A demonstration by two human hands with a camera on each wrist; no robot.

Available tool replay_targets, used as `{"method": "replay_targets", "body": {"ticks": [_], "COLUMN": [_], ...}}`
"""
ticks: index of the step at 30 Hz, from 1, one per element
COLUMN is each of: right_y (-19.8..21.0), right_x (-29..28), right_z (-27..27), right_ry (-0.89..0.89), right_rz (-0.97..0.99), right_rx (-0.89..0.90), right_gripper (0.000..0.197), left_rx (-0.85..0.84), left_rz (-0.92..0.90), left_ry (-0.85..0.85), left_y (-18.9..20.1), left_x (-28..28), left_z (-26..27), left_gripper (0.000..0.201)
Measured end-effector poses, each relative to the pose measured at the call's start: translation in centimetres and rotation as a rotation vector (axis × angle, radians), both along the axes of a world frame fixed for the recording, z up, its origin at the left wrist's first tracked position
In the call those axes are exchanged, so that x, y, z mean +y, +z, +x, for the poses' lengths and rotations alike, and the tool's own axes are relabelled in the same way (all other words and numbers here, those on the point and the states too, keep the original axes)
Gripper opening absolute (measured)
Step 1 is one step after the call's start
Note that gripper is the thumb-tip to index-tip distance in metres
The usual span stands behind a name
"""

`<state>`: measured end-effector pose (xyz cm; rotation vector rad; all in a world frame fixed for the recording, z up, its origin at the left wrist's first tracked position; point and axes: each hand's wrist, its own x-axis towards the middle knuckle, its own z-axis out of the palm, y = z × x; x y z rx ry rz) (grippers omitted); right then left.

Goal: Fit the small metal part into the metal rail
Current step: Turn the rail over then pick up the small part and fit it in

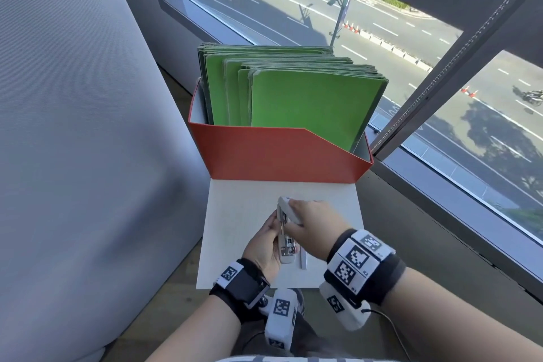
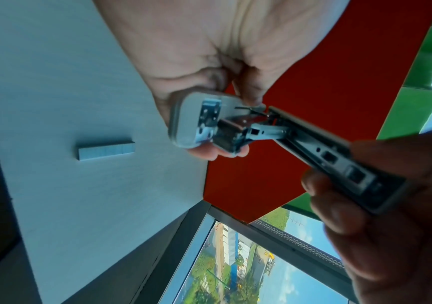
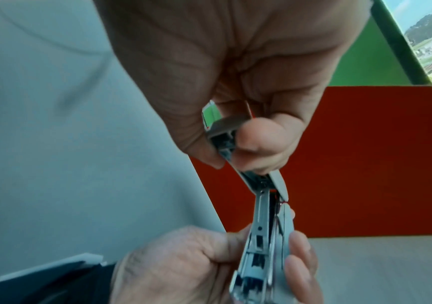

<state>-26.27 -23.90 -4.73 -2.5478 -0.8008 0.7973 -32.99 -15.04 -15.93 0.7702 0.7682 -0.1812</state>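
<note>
An opened white stapler (image 1: 284,232) is held above the white table (image 1: 235,244). My left hand (image 1: 264,244) grips its lower half, fingers curled round the metal rail (image 2: 321,152) (image 3: 258,236), whose channel faces up. My right hand (image 1: 311,222) pinches the swung-open white top cover (image 2: 183,123) (image 3: 222,133) between thumb and fingers. The small metal part, a strip of staples (image 2: 105,152) (image 1: 303,260), lies loose on the table beside the hands, touched by neither. The spring pusher (image 2: 230,129) shows at the hinge end.
An orange box (image 1: 279,153) of upright green folders (image 1: 305,100) stands right behind the hands on the table's far edge. A window (image 1: 440,97) runs along the right and a grey padded wall (image 1: 73,126) along the left.
</note>
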Motion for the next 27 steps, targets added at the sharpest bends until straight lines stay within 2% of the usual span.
{"method": "replay_targets", "body": {"ticks": [6,11,13,17,20,22,27], "right_y": [1.0,2.0,2.0,1.9,1.2,0.8,-0.5], "right_x": [0.0,0.2,0.5,1.1,1.2,1.3,2.2], "right_z": [2.6,5.4,6.6,8.9,10.1,10.4,11.0], "right_ry": [-0.065,-0.072,-0.082,-0.131,-0.205,-0.250,-0.367], "right_rz": [0.005,-0.067,-0.090,-0.053,-0.002,-0.003,-0.040], "right_rx": [0.016,-0.015,-0.005,0.105,0.210,0.230,0.251], "right_gripper": [0.031,0.028,0.033,0.045,0.039,0.034,0.042], "left_rx": [-0.084,-0.129,-0.127,-0.149,-0.164,-0.171,-0.186], "left_rz": [-0.079,-0.130,-0.141,-0.164,-0.183,-0.195,-0.202], "left_ry": [-0.049,-0.051,-0.056,-0.066,-0.075,-0.085,-0.098], "left_y": [0.1,0.2,0.1,0.6,0.8,0.8,1.4], "left_x": [0.2,-0.3,-0.4,-0.3,-0.3,-0.3,0.0], "left_z": [0.2,-0.4,-0.7,-1.3,-1.8,-2.1,-2.5], "left_gripper": [0.037,0.038,0.040,0.042,0.042,0.041,0.038]}}
